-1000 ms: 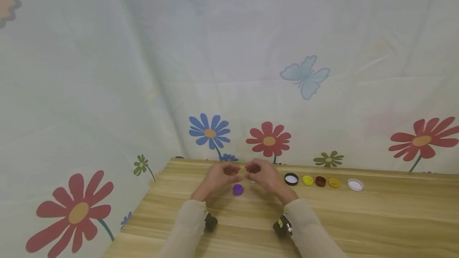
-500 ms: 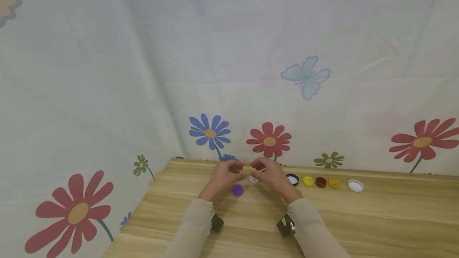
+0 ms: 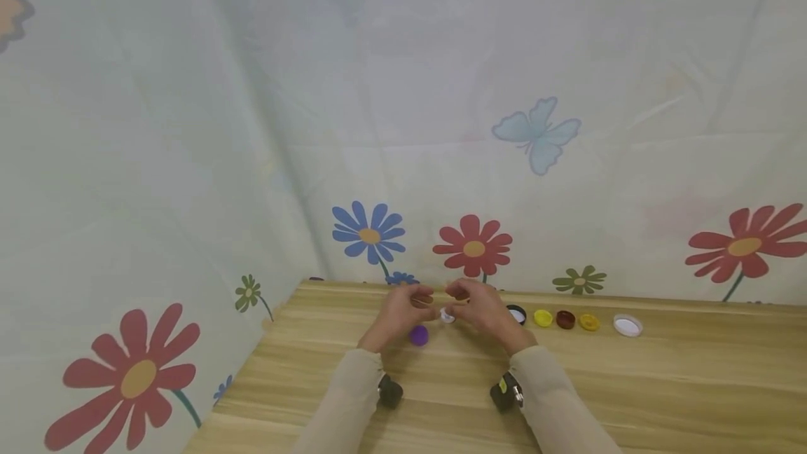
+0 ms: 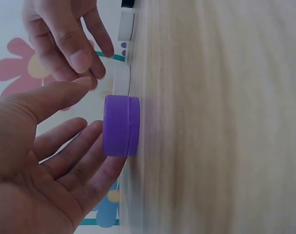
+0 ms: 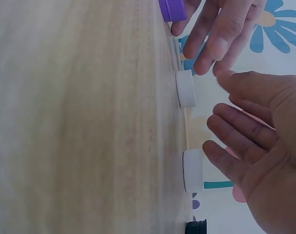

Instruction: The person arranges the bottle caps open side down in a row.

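Note:
A purple bottle cap (image 3: 419,335) sits on the wooden table just in front of my left hand (image 3: 403,310). In the left wrist view the fingers (image 4: 69,151) of that hand lie loosely bent beyond the cap, holding nothing. A white cap (image 3: 447,315) rests between the two hands. My right hand (image 3: 480,308) hovers close to it, its thumb and fingers apart with nothing in them. The right wrist view shows this white cap (image 5: 186,88) and a second white cap (image 5: 193,170) beside the right fingers. Neither hand visibly grips any cap.
Right of my hands runs a row of lids: a black-rimmed one (image 3: 517,314), a yellow one (image 3: 543,318), a dark red one (image 3: 565,319), an orange one (image 3: 589,322) and a clear white one (image 3: 628,326). A flowered curtain (image 3: 403,125) hangs behind the table's back edge.
Both hands have shifted slightly right. The white cap between them now shows more fully, and the black-rimmed lid is more covered by the right hand. The purple cap has stayed put.

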The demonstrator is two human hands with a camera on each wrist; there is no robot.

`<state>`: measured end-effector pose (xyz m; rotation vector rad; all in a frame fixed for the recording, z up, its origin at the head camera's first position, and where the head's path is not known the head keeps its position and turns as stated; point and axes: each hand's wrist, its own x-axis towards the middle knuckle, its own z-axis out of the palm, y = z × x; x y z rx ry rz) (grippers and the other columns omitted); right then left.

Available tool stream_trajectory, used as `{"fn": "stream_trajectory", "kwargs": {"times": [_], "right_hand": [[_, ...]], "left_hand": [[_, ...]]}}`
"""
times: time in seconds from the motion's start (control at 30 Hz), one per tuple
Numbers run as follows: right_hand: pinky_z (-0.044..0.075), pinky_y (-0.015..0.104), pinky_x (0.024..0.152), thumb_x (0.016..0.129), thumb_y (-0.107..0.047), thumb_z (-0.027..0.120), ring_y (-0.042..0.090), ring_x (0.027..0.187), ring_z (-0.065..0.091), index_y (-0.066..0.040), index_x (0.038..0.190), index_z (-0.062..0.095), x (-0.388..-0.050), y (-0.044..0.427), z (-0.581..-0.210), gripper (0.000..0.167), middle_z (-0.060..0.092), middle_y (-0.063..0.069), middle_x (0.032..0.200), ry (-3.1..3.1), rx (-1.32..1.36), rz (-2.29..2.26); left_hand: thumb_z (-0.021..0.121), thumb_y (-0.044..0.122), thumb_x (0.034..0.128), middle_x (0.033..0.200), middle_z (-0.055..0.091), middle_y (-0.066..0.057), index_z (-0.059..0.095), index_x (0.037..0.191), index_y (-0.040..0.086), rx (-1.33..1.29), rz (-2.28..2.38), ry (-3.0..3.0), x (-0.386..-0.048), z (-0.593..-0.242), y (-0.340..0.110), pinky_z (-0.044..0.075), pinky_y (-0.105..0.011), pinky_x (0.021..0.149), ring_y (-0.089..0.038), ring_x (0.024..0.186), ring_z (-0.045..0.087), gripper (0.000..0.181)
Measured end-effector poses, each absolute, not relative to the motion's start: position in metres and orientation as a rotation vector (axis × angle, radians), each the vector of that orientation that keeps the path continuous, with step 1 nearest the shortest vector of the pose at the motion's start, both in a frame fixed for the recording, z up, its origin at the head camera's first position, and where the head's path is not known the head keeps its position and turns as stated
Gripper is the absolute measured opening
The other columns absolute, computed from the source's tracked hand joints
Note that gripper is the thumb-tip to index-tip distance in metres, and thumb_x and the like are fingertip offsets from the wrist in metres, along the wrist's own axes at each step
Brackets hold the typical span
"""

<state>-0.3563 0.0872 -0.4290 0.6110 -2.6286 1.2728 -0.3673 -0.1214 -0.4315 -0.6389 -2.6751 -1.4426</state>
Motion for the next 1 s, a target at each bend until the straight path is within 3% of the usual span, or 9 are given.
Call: {"fn": "stream_trajectory", "kwargs": {"times": [0.37,0.77,1.0], "right_hand": [[0.053,0.051,0.103,0.091,-0.005,0.083,0.033,0.118,0.067,-0.003,0.121,0.073,-0.3588,0.0875,-0.4317,0.032,0.073,0.013,0.122,-2.732,0.582,1.194],[0.053,0.050,0.103,0.092,-0.005,0.081,0.030,0.116,0.068,-0.006,0.116,0.075,-0.3599,0.0844,-0.4335,0.025,0.074,0.008,0.117,-2.747,0.614,1.150],[0.055,0.048,0.098,0.090,0.001,0.080,0.027,0.104,0.069,-0.003,0.113,0.075,-0.3600,0.0832,-0.4333,0.023,0.072,0.007,0.105,-2.753,0.680,1.059]], "left_hand": [[0.084,0.006,0.0888,0.116,0.075,-0.019,0.072,0.123,-0.006,-0.665,-1.375,-2.706,-0.3702,-0.4364,-0.1185,0.058,-0.045,0.096,-0.035,0.109,0.072,0.038],[0.082,0.001,0.0886,0.111,0.077,-0.018,0.074,0.118,-0.008,-0.701,-1.349,-2.674,-0.3702,-0.4404,-0.1177,0.058,-0.043,0.094,-0.034,0.106,0.074,0.031],[0.079,-0.002,0.0905,0.109,0.078,-0.016,0.075,0.116,-0.008,-0.708,-1.335,-2.698,-0.3653,-0.4355,-0.1164,0.057,-0.039,0.094,-0.029,0.103,0.074,0.026]]}}
